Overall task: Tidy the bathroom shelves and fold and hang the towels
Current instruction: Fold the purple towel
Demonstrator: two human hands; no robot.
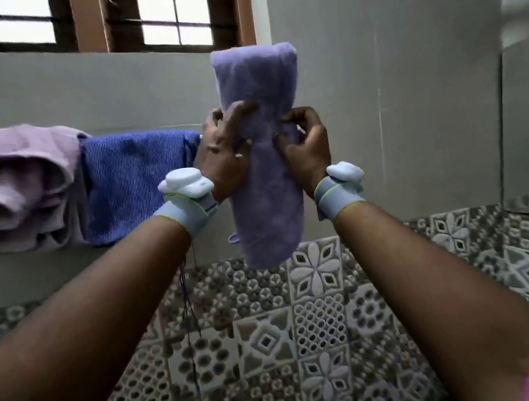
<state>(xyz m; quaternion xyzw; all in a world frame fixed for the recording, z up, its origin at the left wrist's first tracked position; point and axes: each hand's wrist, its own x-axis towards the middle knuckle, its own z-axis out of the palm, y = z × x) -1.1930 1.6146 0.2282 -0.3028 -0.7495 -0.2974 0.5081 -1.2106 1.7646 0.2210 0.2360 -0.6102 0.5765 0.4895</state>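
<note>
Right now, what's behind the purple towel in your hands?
Plain grey wall above, patterned tiles below. The purple towel, gripped by the left hand and right hand, hides whatever lies directly behind it.

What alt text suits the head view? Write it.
Left hand and right hand grip a folded purple towel upright before a grey wall. Left of it hang a blue ribbed towel and a lilac towel, above patterned tiles.

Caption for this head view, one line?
Folded purple towel held by the left hand and right hand, beside a hanging blue towel and lilac towel.
</note>
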